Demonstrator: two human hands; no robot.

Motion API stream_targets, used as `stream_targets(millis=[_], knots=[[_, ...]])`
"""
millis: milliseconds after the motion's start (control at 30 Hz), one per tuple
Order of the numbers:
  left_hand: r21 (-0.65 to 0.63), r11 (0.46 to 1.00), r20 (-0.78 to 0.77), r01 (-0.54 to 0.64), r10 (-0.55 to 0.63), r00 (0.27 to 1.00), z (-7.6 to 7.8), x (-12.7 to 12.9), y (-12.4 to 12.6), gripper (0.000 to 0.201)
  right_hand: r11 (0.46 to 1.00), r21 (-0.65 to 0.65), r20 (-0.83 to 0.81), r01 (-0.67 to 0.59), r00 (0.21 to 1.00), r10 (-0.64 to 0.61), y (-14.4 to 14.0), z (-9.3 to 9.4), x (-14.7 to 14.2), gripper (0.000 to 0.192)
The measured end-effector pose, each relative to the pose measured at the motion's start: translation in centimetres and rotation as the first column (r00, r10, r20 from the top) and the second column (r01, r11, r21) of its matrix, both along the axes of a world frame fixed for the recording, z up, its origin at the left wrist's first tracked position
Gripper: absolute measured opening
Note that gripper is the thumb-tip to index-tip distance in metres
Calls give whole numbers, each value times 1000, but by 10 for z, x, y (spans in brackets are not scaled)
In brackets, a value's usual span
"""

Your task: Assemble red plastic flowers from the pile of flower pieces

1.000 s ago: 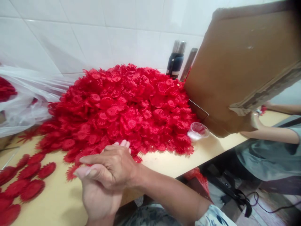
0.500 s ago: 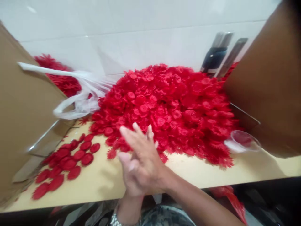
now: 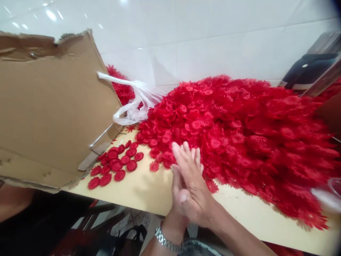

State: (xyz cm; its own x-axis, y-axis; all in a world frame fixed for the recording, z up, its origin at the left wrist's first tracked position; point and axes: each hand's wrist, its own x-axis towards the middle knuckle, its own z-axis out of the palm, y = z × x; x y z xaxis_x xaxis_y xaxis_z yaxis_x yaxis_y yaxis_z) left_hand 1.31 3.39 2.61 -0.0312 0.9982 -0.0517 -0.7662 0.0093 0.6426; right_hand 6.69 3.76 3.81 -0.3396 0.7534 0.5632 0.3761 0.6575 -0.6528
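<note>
My right hand (image 3: 195,181) lies across my left hand (image 3: 176,186), palm to palm, over the front part of the table. The fingers of both hands are stretched out. Whether anything lies between the palms is hidden. A metal-band watch (image 3: 166,240) circles my left wrist. Just beyond my fingertips spreads a large heap of red flower-shaped pieces (image 3: 239,124) with fringed edges. Left of my hands is a small group of round red fringed discs (image 3: 115,165), thicker-looking than the loose pieces.
A cardboard box (image 3: 53,110) stands at the left, with a white plastic bag (image 3: 137,103) beside it. A dark bottle (image 3: 306,71) leans near the tiled wall at the right. A blurred clear cup (image 3: 334,186) sits at the right edge. Another person's arm (image 3: 13,201) shows lower left.
The view has swung left, bringing more of the left box and another person's arm into sight. My hands stay together; their palms now lie more closely aligned, fingers pointing forward.
</note>
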Motion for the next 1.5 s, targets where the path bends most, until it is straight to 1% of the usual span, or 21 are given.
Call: stream_targets(millis=[67, 133, 167, 233, 300, 433, 500, 533, 600, 667, 700, 767, 800, 833, 900, 967, 1033, 1133, 1200, 1300, 1500], knots=[[-38, 996, 21, 77, -77, 997, -1, 1, -1, 60, 999, 52, 56, 5, 998, -8, 14, 4, 1, 69], [-91, 983, 68, 160, -154, 986, 3, 0, -2, 61, 994, 95, 112, 54, 992, -65, 27, 5, 3, 69], [-110, 978, 89, 177, -168, 982, 7, 0, -3, 62, 991, 104, 134, 83, 986, -96, 31, 4, 4, 69], [-100, 984, 107, 150, -139, 985, 11, -3, -3, 63, 990, 88, 164, 111, 979, -124, 29, 0, 5, 70], [-51, 992, 99, 114, -109, 989, 10, -6, -3, 65, 995, 45, 151, 92, 984, -98, 18, -3, 2, 70], [26, 1000, 39, -8, 7, 999, -5, -10, -2, 60, 999, -28, 80, -45, 996, 47, -5, -2, -8, 72], [34, 999, 33, -12, 11, 999, -9, -9, -1, 52, 999, -29, 70, -41, 997, 43, -1, 2, -9, 73], [17, 1000, 45, 17, -17, 999, -9, -8, -1, 48, 1000, -9, 78, -3, 997, 4, 6, 3, -8, 74], [-60, 996, 80, 63, -59, 995, -6, -5, -1, 37, 989, 73, 106, 131, 985, -138, 23, 6, -3, 73], [-175, 983, 104, 50, -32, 994, -1, -4, -1, 26, 950, 142, 108, 277, 950, -293, 38, 6, 4, 68], [-244, 969, 118, 32, -4, 993, 2, -4, 0, 22, 939, 147, 106, 311, 939, -327, 43, 5, 8, 63], [-372, 928, 173, 32, 35, 984, 6, -6, 1, 21, 949, 98, 98, 300, 946, -309, 47, 4, 15, 52], [-411, 909, 207, 60, 30, 978, 7, -9, 2, 24, 959, 58, 84, 277, 956, -281, 47, 3, 19, 47], [-422, 901, 237, 101, 3, 971, 7, -11, 3, 28, 965, 17, 60, 263, 963, -263, 46, 3, 23, 42], [-379, 907, 262, 187, -89, 961, 8, -17, 3, 34, 954, -51, -13, 297, 955, -298, 42, 3, 34, 34], [-314, 919, 241, 240, -167, 956, 6, -23, 2, 33, 939, -96, -50, 330, 941, -336, 37, 3, 46, 30], [-263, 930, 191, 256, -210, 959, 3, -27, -1, 26, 952, -89, -6, 292, 956, -294, 30, 2, 58, 26], [-203, 953, 38, 227, -224, 974, -2, -29, -6, 23, 971, -33, 66, 235, 970, -233, 17, -2, 70, 22], [-198, 962, -65, 186, -202, 977, -5, -29, -9, 17, 968, 5, 71, 253, 965, -252, 10, -5, 73, 22], [-216, 963, -165, 162, -200, 966, -5, -28, -13, 13, 966, 35, 92, 256, 962, -258, 4, -8, 76, 21], [-254, 952, -272, 172, -241, 932, -5, -23, -17, 23, 968, 63, 116, 241, 962, -247, 0, -9, 83, 21]])
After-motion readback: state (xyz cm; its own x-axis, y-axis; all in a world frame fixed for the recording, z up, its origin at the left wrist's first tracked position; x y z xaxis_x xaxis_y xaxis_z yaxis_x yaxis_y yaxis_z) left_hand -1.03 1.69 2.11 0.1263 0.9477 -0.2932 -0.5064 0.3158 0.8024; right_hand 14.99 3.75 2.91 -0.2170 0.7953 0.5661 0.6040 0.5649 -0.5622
